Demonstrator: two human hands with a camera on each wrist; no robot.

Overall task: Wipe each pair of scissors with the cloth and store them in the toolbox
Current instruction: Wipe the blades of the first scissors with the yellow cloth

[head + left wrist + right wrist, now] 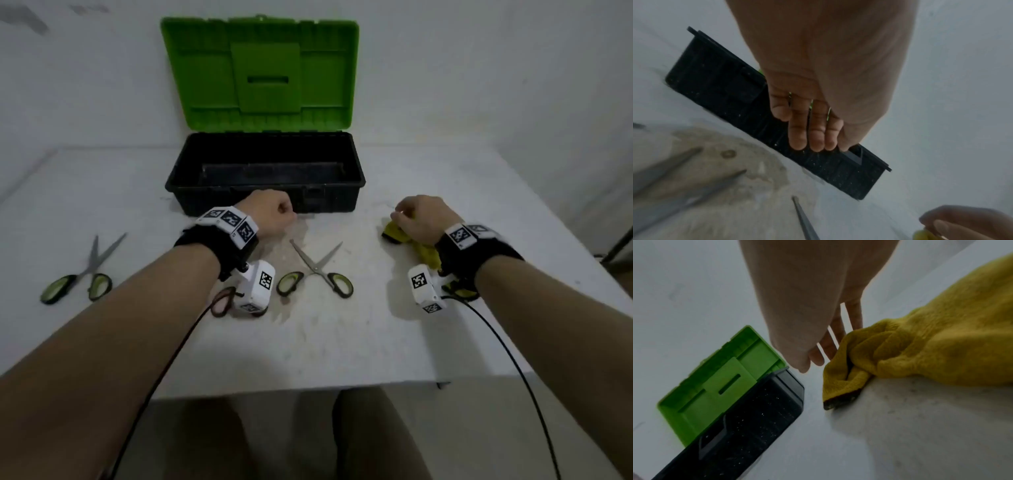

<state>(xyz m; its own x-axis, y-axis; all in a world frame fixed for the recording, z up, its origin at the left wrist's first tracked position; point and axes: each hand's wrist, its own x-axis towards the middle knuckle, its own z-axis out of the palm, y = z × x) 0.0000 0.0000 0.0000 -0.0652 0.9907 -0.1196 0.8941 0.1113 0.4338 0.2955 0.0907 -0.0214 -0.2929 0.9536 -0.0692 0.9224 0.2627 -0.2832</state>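
The toolbox (356, 178) stands open at the back of the table, black base empty, green lid (260, 75) upright. Green-handled scissors (315, 270) lie spread open at the centre; a second green-handled pair (82, 274) lies far left. A third pair with brownish handles (222, 301) is partly hidden under my left wrist. My left hand (277, 214) hovers before the toolbox front (735, 105), fingers (809, 138) curled into the palm, holding nothing. My right hand (418, 216) hangs over the crumpled yellow cloth (428, 255), fingers (834, 337) extended beside its fold (931, 345), not gripping it.
The white table (342, 342) has a brownish stain around the centre scissors. A wall stands right behind the toolbox. The table's front edge lies close to my legs, and its right edge runs just past the cloth. Cables trail from both wrist cameras.
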